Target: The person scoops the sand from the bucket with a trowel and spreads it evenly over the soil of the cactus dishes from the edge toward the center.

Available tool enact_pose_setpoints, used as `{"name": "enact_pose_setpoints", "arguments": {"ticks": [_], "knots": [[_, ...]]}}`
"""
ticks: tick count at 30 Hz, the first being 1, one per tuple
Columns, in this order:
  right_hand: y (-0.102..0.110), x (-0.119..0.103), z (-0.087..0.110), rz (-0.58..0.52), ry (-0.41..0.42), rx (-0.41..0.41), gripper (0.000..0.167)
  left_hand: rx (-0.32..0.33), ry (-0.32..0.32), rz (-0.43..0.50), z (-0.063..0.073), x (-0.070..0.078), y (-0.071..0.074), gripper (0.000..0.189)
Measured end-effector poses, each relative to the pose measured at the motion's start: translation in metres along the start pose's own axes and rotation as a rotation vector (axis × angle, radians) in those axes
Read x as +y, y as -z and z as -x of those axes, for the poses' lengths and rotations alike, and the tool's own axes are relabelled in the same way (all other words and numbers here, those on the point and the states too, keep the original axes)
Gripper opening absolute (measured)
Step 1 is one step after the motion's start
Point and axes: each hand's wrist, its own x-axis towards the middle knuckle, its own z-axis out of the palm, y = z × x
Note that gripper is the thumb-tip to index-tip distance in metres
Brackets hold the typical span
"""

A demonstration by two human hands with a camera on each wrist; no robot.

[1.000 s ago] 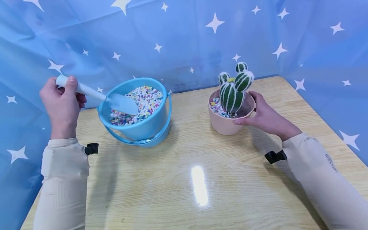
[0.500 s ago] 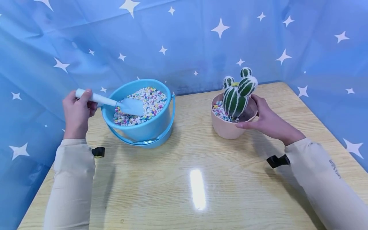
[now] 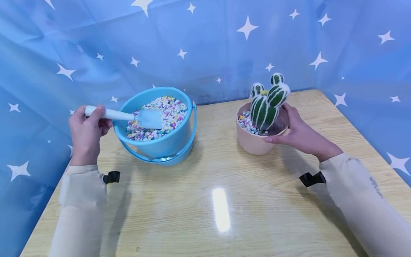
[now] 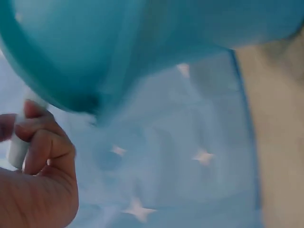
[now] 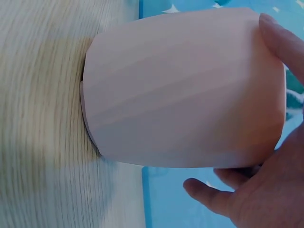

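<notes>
My left hand (image 3: 86, 132) grips the white handle of a small trowel (image 3: 118, 114), thumb on top. The trowel's pale blue blade reaches into a light blue bucket (image 3: 167, 142) and lies over the coloured pebbles (image 3: 173, 112) inside. In the left wrist view the fingers curl round the handle beside the bucket's wall. At the right, my right hand (image 3: 300, 134) holds the rim of a pink flowerpot (image 3: 257, 143), its thumb on the near side. A striped green cactus (image 3: 263, 112) leans in the pot, with pebbles along its left side.
The bucket's handle (image 3: 160, 160) hangs down at its front. Both containers stand on a wooden table (image 3: 179, 210). A blue curtain (image 3: 212, 46) with white stars hangs behind the table and along its sides.
My left hand has come down and to the right, lowering the trowel's blade toward the pebbles and levelling its handle. My right hand keeps its hold on the flowerpot; the view has shifted slightly.
</notes>
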Motion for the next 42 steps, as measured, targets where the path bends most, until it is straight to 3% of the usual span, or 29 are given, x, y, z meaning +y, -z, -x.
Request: {"name": "enact_pose_setpoints", "arguments": {"ticks": [3, 7, 10, 17, 25, 29, 35, 42], "knots": [[0.003, -0.003, 0.003, 0.01, 0.006, 0.015, 0.102, -0.018, 0.003, -0.095, 0.003, 0.01, -0.011, 0.021], [0.006, -0.005, 0.01, 0.025, -0.095, 0.005, 0.112, -0.049, 0.119, -0.156, 0.003, 0.013, -0.016, 0.023], [0.007, -0.004, 0.012, 0.031, -0.154, -0.003, 0.115, -0.061, 0.171, -0.144, 0.003, 0.012, -0.015, 0.024], [0.004, -0.001, 0.012, 0.078, -0.146, 0.027, 0.116, -0.06, 0.128, -0.094, 0.004, 0.013, -0.023, 0.023], [0.003, 0.002, 0.015, 0.018, -0.175, 0.006, 0.114, 0.02, 0.113, -0.05, 0.011, 0.013, -0.037, 0.022], [0.002, 0.003, 0.013, 0.023, -0.145, 0.012, 0.115, 0.0, 0.104, -0.031, 0.013, 0.014, -0.04, 0.023], [0.001, 0.005, 0.01, -0.004, -0.146, -0.003, 0.116, -0.038, 0.147, -0.004, 0.01, 0.015, -0.037, 0.022], [0.001, 0.005, 0.008, 0.017, -0.148, -0.014, 0.117, -0.001, 0.209, 0.052, 0.007, 0.014, -0.026, 0.02]]}}
